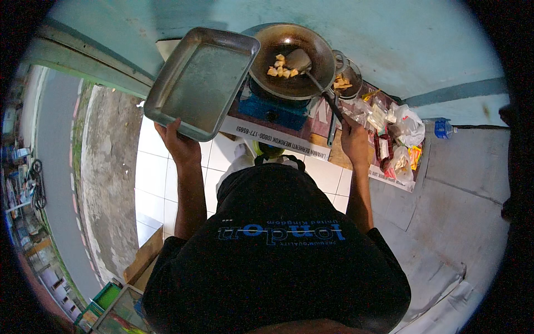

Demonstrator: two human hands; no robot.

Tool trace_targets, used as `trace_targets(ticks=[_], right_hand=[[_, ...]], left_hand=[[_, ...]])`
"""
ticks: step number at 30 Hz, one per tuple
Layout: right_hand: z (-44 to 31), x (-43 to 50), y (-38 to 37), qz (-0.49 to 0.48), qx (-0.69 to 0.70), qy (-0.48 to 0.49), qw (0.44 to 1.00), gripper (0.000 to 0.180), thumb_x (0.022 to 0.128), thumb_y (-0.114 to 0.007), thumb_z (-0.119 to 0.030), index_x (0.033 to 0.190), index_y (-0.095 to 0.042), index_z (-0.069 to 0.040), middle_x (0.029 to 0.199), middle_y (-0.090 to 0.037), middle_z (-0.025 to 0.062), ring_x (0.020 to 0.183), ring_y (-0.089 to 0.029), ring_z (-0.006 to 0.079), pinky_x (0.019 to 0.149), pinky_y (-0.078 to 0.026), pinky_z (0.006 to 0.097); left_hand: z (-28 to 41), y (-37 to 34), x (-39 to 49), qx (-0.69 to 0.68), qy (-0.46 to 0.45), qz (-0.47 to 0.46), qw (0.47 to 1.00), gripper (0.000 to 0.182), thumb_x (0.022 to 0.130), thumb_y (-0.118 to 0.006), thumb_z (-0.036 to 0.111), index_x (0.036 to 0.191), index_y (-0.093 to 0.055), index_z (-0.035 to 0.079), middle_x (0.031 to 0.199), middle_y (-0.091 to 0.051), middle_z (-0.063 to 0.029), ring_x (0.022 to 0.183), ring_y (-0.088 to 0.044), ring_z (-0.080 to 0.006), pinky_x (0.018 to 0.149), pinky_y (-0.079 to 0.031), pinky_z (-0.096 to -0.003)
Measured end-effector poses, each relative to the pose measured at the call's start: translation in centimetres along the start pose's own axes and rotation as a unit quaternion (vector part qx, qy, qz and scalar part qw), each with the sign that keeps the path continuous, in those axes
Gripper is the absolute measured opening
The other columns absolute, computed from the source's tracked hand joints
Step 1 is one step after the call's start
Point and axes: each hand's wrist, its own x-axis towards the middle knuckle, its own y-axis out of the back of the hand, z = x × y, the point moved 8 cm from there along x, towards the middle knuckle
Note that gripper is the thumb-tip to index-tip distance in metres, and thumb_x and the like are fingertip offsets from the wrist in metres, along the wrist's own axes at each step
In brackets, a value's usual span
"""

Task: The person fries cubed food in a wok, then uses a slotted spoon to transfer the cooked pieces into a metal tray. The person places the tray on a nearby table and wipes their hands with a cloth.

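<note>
My left hand point(178, 144) grips the near edge of a rectangular metal baking tray point(200, 83), which is held tilted at the left of the wok and has no food in it. My right hand point(354, 137) is closed around the dark handle of a metal wok spatula point(298, 61). The spatula's blade rests inside a dark wok point(317, 79), touching or close beside several browned food pieces point(280, 71). Under the wok is a blue stove point(271, 109). How the wok sits on the burner is partly hidden.
Right of the wok stands a round container point(353, 79) with browned pieces. Plastic bags point(406, 125) and packets lie farther right on the printed table cover point(317, 152), near a blue plastic bottle point(443, 128). A pale blue wall point(375, 37) rises behind the wok.
</note>
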Motion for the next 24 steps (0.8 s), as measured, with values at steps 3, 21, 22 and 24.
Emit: trace_targets(ticks=[3, 21, 22, 24], right_hand=[[1.2, 0.0, -1.3, -0.049, 0.108, -0.041, 0.992, 0.029, 0.093, -0.059, -0.012, 0.118, -0.067, 0.000, 0.069, -0.062, 0.0139, 0.061, -0.059, 0.0189, 0.056, -0.044, 0.0340], [-0.9, -2.4, 4.3, -0.008, 0.084, -0.040, 0.996, 0.029, 0.095, -0.059, -0.011, 0.123, -0.066, -0.003, 0.077, -0.066, 0.0112, 0.064, -0.055, 0.0125, 0.059, -0.043, 0.0287], [-1.2, -2.2, 4.6, 0.016, 0.060, -0.032, 0.998, 0.029, 0.095, -0.060, -0.011, 0.122, -0.066, -0.003, 0.081, -0.069, 0.0147, 0.065, -0.059, 0.0150, 0.061, -0.045, 0.0296], [-1.5, -1.6, 4.0, 0.025, 0.018, -0.047, 0.998, 0.029, 0.094, -0.060, -0.010, 0.121, -0.067, -0.005, 0.086, -0.070, 0.0205, 0.068, -0.065, 0.0247, 0.064, -0.048, 0.0336]], left_hand=[[0.1, 0.3, 0.1, -0.004, -0.005, 0.001, 1.000, 0.077, 0.081, -0.058, 0.007, 0.147, -0.020, 0.010, 0.135, -0.035, -0.0195, 0.130, -0.036, -0.0351, 0.108, -0.036, -0.0539], [0.0, 1.0, 0.6, -0.003, -0.008, -0.004, 1.000, 0.075, 0.081, -0.056, 0.007, 0.146, -0.020, 0.009, 0.132, -0.036, -0.0201, 0.127, -0.039, -0.0345, 0.104, -0.042, -0.0522], [-0.1, 1.0, 0.6, -0.004, -0.005, -0.006, 1.000, 0.075, 0.081, -0.056, 0.007, 0.146, -0.020, 0.009, 0.132, -0.036, -0.0203, 0.127, -0.040, -0.0348, 0.104, -0.042, -0.0524], [-0.1, 0.9, 0.7, -0.005, -0.004, -0.007, 1.000, 0.075, 0.080, -0.056, 0.007, 0.146, -0.020, 0.009, 0.132, -0.036, -0.0206, 0.127, -0.040, -0.0351, 0.104, -0.043, -0.0526]])
